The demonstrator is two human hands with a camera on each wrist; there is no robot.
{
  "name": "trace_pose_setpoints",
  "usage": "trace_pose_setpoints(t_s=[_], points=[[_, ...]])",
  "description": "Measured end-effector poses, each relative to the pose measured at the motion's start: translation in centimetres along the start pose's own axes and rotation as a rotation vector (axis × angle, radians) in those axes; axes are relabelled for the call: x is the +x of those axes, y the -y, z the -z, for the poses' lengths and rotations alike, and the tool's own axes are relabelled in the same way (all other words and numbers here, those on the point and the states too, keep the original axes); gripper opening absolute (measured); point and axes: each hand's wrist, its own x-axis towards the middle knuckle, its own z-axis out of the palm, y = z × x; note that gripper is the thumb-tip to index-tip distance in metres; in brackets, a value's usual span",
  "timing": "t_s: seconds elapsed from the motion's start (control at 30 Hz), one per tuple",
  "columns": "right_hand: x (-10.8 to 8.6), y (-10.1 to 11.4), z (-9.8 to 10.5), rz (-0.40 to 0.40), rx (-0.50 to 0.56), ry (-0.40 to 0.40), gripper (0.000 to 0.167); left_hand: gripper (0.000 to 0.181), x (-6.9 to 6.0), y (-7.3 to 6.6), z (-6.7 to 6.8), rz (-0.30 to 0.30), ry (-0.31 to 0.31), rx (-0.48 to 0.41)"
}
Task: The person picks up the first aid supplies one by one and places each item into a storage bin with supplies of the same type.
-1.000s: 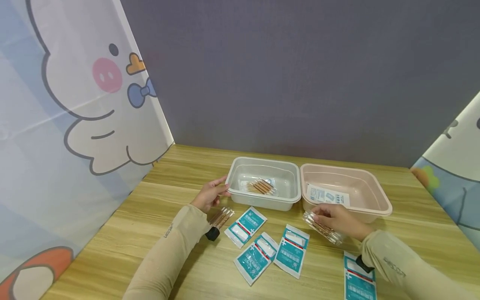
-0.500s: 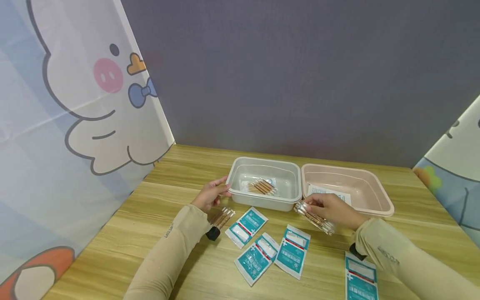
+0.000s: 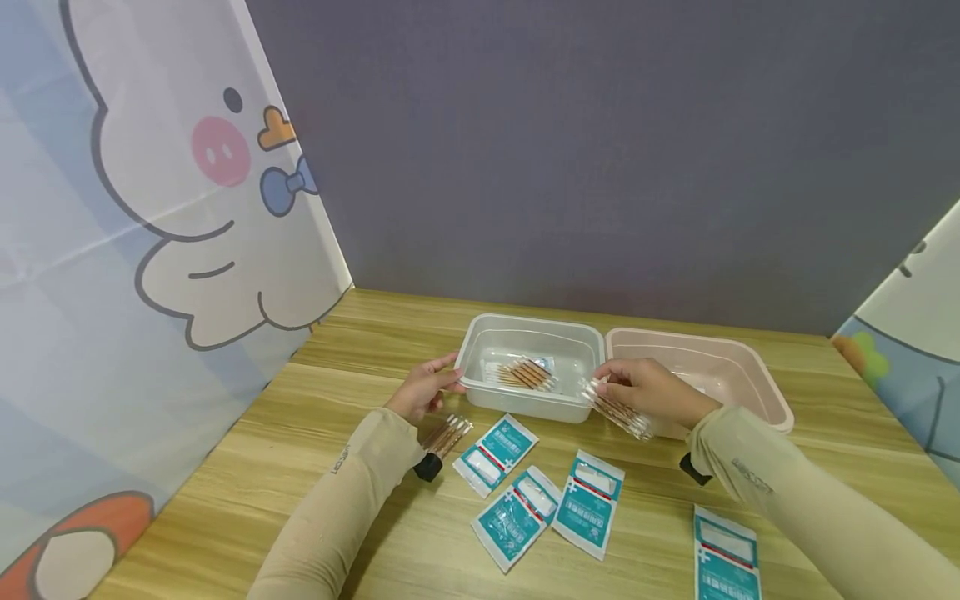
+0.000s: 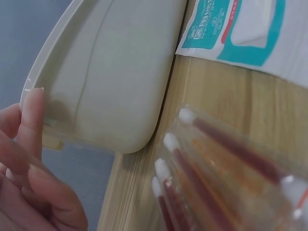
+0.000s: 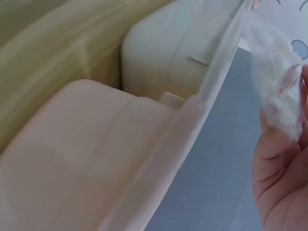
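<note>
My right hand (image 3: 656, 390) pinches a clear packet of cotton swabs (image 3: 617, 412) with brown sticks, at the front right corner of the white plastic box (image 3: 525, 407). The packet (image 5: 279, 79) looks blurred in the right wrist view. My left hand (image 3: 423, 390) holds the left rim of the white box, a finger lying against its wall (image 4: 106, 77). Inside that box lies a bundle of swabs (image 3: 527, 375). Another swab packet (image 3: 448, 435) lies on the table beside my left wrist. The pink box (image 3: 705, 350) stands to the right, partly hidden by my right hand.
Three teal-and-white dressing packets, a left one (image 3: 496, 454), a middle one (image 3: 517, 517) and a right one (image 3: 588, 504), lie in front of the boxes. A fourth packet (image 3: 726, 554) lies near my right forearm. A grey panel (image 3: 585, 150) stands behind the table.
My right hand has moved left and slightly up with the swab packet, from in front of the pink box to the white box's corner. My left hand keeps its place on the rim.
</note>
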Motion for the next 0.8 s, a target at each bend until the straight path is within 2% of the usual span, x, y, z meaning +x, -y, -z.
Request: trace_pose_setpoints(t_s=[0.23, 0.47, 0.8], points=[[2.2, 1.0, 0.4, 0.010, -0.016, 0.014, 0.019, 0.049, 0.0, 0.4, 0.2, -0.008, 0.016, -0.015], [4.3, 1.5, 0.2, -0.018, -0.025, 0.043, 0.025, 0.048, 0.0, 0.7, 0.2, -0.018, 0.013, -0.017], [6.7, 0.9, 0.0, -0.020, -0.051, 0.037, 0.023, 0.051, -0.3, 0.0, 0.1, -0.018, 0.043, -0.006]])
